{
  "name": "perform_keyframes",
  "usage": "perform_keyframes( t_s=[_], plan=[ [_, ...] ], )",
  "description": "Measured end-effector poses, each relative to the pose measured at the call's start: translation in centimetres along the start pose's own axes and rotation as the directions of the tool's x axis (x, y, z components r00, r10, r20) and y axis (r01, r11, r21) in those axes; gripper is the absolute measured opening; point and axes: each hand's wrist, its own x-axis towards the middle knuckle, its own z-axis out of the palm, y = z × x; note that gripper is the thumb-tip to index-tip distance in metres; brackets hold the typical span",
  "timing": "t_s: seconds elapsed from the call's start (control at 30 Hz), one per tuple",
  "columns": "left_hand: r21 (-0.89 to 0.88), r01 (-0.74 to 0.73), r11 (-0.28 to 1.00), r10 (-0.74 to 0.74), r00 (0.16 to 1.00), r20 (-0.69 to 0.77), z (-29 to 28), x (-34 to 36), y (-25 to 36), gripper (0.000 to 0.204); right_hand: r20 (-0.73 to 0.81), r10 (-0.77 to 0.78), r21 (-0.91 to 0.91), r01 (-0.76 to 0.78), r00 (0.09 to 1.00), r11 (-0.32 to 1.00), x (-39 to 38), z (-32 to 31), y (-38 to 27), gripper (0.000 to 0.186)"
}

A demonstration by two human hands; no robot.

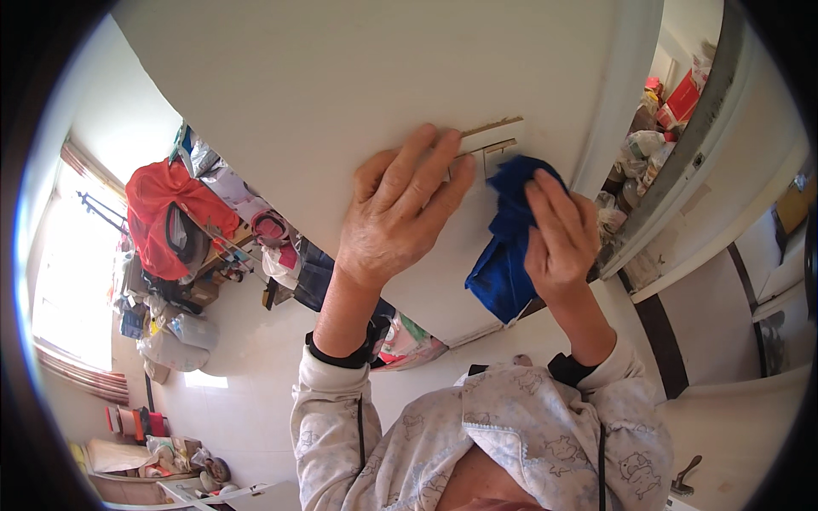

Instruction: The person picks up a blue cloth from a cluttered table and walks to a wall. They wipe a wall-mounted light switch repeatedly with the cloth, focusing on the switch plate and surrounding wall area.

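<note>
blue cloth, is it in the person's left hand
No, the right hand holds the blue cloth, while the left hand is at the white door.

One left hand [396,209] and one right hand [564,234], two sleeves [328,426], two black wristbands [336,356], one blue cloth [503,271], one white door [341,77], one window [77,264]. Beyond the door, the bags [645,145] look like several, though too jumbled to count exactly.

Behind the left hand [396,209], the fitting [500,147] is partly hidden. Some cloth [504,277] is covered by the right hand [562,238].
</note>
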Motion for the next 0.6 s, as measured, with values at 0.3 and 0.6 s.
perform_keyframes(
  t_s=[0.3, 0.6],
  plan=[
    [0.049, 0.020, 0.999, -0.028, 0.986, 0.167, -0.2, 0.8, 0.5, 0.038, -0.022, -0.026, 0.012, 0.027, 0.999, 1.000, -0.1, 1.5, -0.4, 0.040],
    [0.023, -0.058, 0.998, 0.055, 0.990, 0.129, -0.3, 1.0, -0.2, 0.032, 0.056, -0.114, -0.227, 0.124, 0.992, 0.966, 0.2, 2.7, -0.9, 0.034]
  ],
)
